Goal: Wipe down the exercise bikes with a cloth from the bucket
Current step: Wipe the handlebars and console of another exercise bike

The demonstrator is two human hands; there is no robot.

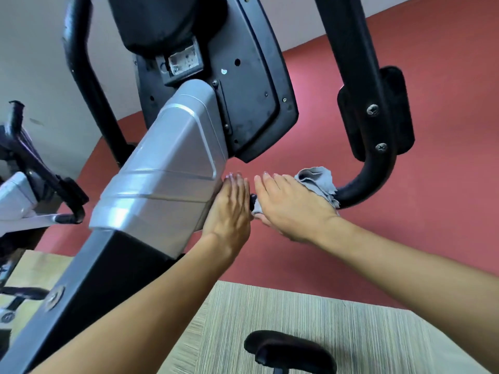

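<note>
An exercise bike fills the head view: a silver and black column, the back of its black console and a black curved handlebar on the right. My right hand presses a grey cloth over the handlebar's lower bar, fingers straight on top, thumb hidden underneath. My left hand lies flat, fingers straight, against the right side of the silver column, just left of the cloth. No bucket is in view.
The left handlebar curves up at the left. Another machine stands at the far left. A black saddle sits at the bottom over a striped beige mat. Red floor spreads behind, below a pale wall.
</note>
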